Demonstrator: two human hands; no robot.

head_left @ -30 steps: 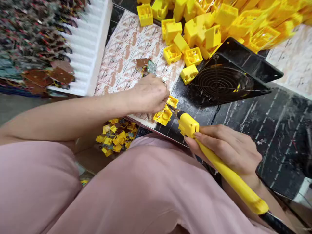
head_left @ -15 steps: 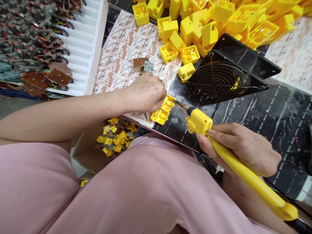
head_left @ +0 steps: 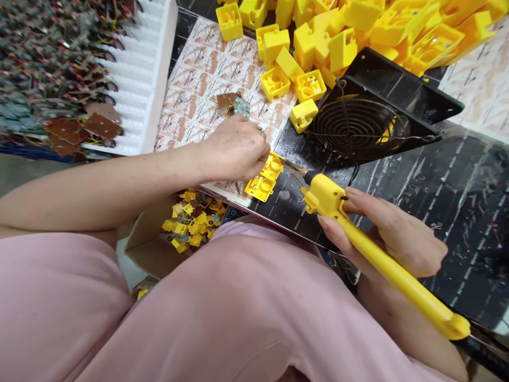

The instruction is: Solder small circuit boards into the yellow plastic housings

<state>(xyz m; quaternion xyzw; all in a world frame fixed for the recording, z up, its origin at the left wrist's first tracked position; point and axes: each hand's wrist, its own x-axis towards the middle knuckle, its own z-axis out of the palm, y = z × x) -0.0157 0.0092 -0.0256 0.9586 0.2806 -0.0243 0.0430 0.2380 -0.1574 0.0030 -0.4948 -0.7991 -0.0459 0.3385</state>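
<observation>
My left hand [head_left: 235, 151] is closed in a pinch on a small yellow plastic casing [head_left: 272, 166] at the near edge of the patterned mat [head_left: 199, 85]. A second yellow casing [head_left: 260, 188] lies touching it, just below. My right hand [head_left: 392, 233] grips a yellow soldering iron [head_left: 358, 241] by its long handle. The iron's metal tip [head_left: 294, 168] points left and reaches the casing that the left hand holds. A small circuit board with wires [head_left: 234, 104] lies on the mat just beyond my left hand.
A black fan with a wire grille [head_left: 358, 130] stands right of the casings. A heap of yellow housings [head_left: 342, 32] fills the back. A white foam tray [head_left: 135, 79] with many circuit boards sits at left. A cardboard box [head_left: 151, 249] of yellow parts sits below the table edge. My lap in pink fills the foreground.
The right hand swung the soldering iron away to the right, then brought its tip back to the casing. The left hand stayed pinched on the casing, shifting slightly.
</observation>
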